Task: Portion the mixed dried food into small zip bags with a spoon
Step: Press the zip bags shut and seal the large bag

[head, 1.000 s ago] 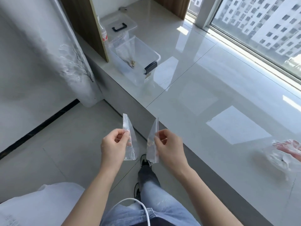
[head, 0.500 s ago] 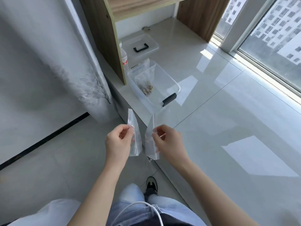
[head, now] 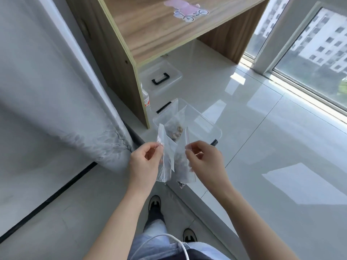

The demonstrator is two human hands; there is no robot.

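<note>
Above the ledge (head: 244, 147) edge, left hand (head: 145, 164) fingers pinched one small zip bag (head: 165, 166), right hand (head: 204, 162) fingers pinched a second bag (head: 183, 169), both hanging upright side by side, clear bin (head: 202, 126) with bagged dried food (head: 175, 129) just behind.

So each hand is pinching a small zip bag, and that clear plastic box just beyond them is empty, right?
Not quite. The left hand and right hand do each pinch a small zip bag, but the clear plastic box is not empty: the head view shows a bag of dried food standing inside it.
</note>
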